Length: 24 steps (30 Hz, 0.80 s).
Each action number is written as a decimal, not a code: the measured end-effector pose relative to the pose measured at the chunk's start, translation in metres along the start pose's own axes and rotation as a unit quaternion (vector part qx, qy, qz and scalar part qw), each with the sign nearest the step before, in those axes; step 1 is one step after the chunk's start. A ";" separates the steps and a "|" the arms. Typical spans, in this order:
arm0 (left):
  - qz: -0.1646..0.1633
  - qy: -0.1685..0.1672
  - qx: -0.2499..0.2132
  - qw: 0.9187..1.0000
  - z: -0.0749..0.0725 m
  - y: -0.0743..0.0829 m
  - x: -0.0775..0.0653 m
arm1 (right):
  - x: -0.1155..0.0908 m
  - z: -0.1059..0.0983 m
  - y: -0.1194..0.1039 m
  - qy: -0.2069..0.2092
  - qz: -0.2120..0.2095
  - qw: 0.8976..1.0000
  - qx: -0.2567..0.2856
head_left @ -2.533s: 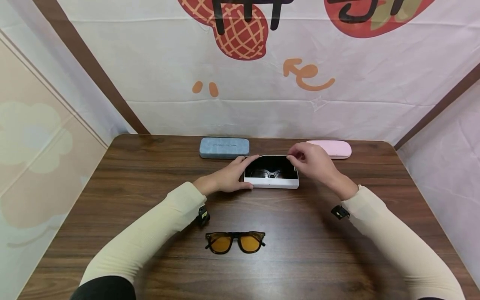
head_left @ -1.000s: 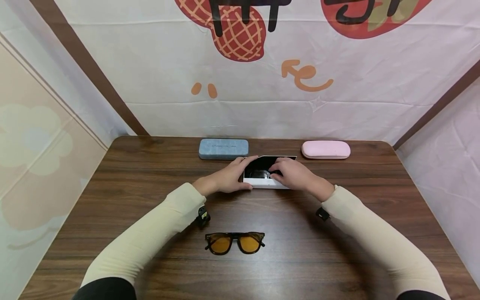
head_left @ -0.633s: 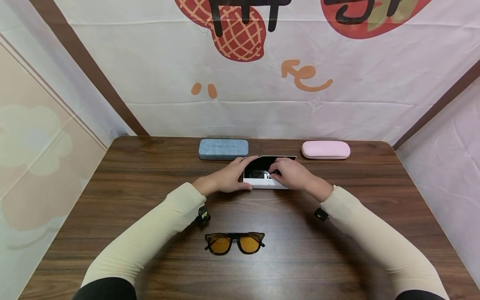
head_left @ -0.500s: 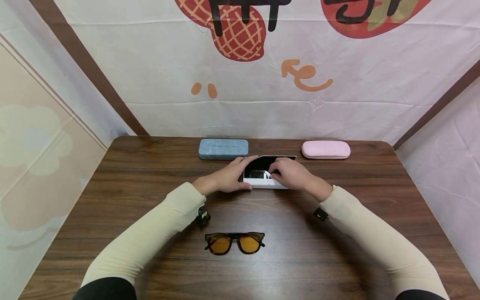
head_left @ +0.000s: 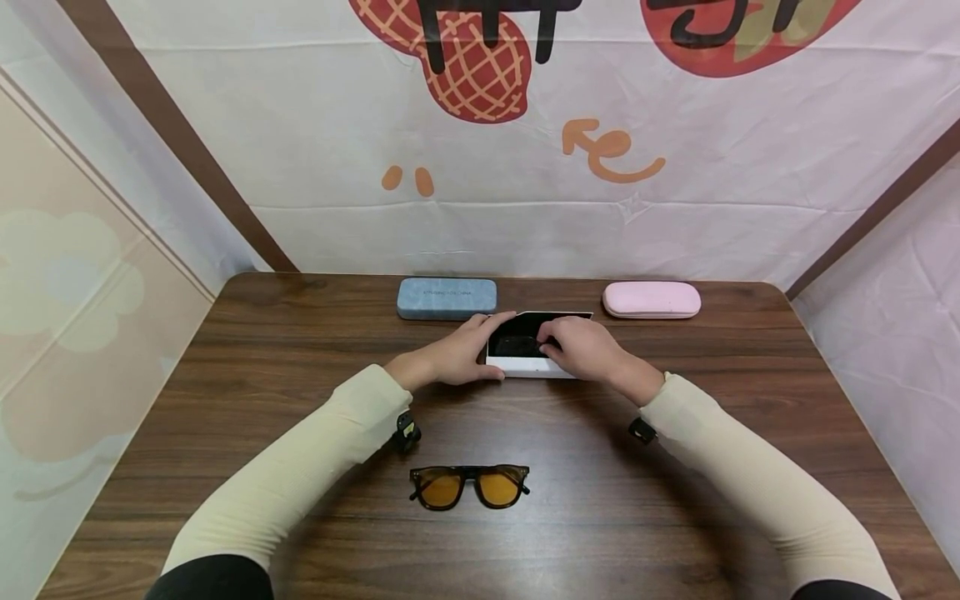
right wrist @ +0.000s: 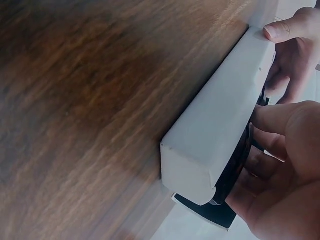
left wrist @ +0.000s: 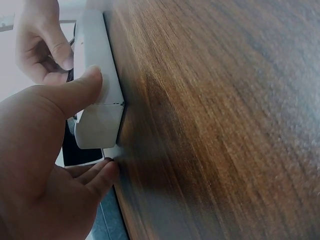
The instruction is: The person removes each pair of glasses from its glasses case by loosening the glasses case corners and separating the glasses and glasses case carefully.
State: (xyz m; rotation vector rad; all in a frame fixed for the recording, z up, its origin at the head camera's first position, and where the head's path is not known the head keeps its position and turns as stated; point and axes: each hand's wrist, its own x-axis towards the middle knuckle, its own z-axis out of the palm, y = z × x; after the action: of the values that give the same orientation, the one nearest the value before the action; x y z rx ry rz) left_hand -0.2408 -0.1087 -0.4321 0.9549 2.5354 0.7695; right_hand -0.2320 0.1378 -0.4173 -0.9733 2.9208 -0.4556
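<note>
A white glasses case (head_left: 528, 367) lies open on the table, its inside black. My left hand (head_left: 459, 353) grips the case's left end, thumb on the front wall and fingers at the back. Inside the case sits a pair of dark-framed glasses (right wrist: 239, 165). With curled fingers, my right hand (head_left: 587, 345) reaches into the case and pinches the glasses near their middle, hiding their right half in the head view. In the left wrist view, my left thumb (left wrist: 90, 85) presses on the white wall.
Black-framed glasses with amber lenses (head_left: 499, 487) lie nearer on the wooden table (head_left: 600, 517). Behind the white case are a blue glasses case (head_left: 447, 298) and, to the right, a pink glasses case (head_left: 652, 300). A printed cloth (head_left: 480, 233) hangs along the table's back edge.
My right hand has moved from the case's right back corner left into the case and taken hold of the glasses. The shine on their lens has faded. My left hand has stayed put.
</note>
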 end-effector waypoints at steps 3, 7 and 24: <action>-0.001 0.001 -0.001 1.000 0.000 0.000 0.000 | 0.000 0.001 0.000 0.011 0.006 1.000 -0.001; -0.005 0.000 -0.003 1.000 0.000 0.000 0.000 | 0.001 0.002 0.001 0.022 0.007 1.000 -0.006; -0.005 0.001 0.000 1.000 0.000 0.001 0.000 | 0.002 0.002 0.002 0.019 0.019 0.999 -0.017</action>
State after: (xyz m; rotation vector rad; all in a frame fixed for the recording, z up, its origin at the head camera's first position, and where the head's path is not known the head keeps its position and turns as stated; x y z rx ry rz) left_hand -0.2400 -0.1082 -0.4319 0.9405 2.5402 0.7672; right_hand -0.2346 0.1377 -0.4201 -0.9225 2.9852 -0.4277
